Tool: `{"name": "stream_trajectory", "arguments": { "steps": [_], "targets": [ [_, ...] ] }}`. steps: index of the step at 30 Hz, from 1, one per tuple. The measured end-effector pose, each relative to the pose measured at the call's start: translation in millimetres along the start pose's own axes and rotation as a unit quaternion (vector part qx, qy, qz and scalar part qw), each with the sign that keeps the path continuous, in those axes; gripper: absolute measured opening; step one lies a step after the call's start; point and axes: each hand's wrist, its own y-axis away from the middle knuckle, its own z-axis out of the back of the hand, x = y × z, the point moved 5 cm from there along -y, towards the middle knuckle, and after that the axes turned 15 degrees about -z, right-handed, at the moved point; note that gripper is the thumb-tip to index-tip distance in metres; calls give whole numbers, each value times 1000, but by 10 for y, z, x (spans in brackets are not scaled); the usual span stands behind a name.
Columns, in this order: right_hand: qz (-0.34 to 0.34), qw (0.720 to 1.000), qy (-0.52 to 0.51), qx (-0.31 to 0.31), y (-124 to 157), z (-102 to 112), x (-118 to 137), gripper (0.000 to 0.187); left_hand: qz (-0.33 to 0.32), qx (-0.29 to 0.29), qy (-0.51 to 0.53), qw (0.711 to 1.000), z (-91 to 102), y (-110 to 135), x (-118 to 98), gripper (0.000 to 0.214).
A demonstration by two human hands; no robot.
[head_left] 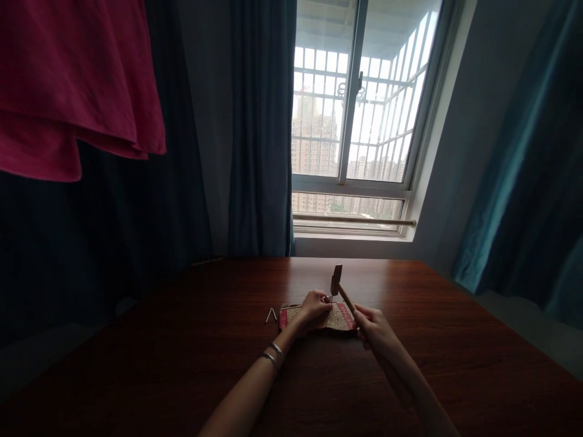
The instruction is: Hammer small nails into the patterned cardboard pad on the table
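A small flat piece with red dots and red edges (pixel 339 318) lies on the dark wooden table (pixel 182 364). My left hand (pixel 314 305) rests on its left part with fingers pinched together on something small I cannot make out. My right hand (pixel 370 325) is closed round the wooden handle of a small hammer (pixel 337 280). The hammer's metal head stands raised just above the pinched fingers. Two bracelets circle my left wrist.
Two thin metal nails (pixel 271 315) lie on the table left of the piece. A window (pixel 355 121) with bars is straight ahead, flanked by dark blue curtains (pixel 259 152). Red cloth (pixel 73 85) hangs at the upper left.
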Motion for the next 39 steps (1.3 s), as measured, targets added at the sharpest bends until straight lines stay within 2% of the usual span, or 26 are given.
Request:
{"name": "stream_trajectory", "arguments": {
  "steps": [4,10,18,24,28,32,35,39],
  "targets": [
    [23,1000,-11,-9,7,0,19,45,-11,3,2,1000,-7,-2,13,30],
    [1,1000,-7,13,15,-25,-31,44,-22,-2,12,1000,-16,-6,40,28],
    [-11,992,-122,-6,-69,86,-165,48,-19,-4,25,999,-16,-5,10,26],
    [-33,973,-216,-69,-356,305,-418,48,-32,31,35,998,-16,-2,-2,26],
    [-13,966,-235,-104,-469,419,-536,44,-40,37,37,998,4,0,18,44],
    [-10,964,-234,-124,-456,485,-610,44,-52,57,54,996,15,-11,-2,48],
    [-14,966,-226,-124,-405,487,-616,42,-61,55,67,994,92,-35,-35,45],
    [-41,966,-216,-135,-364,459,-619,40,-63,100,96,988,206,-54,-70,42]
  ]
}}
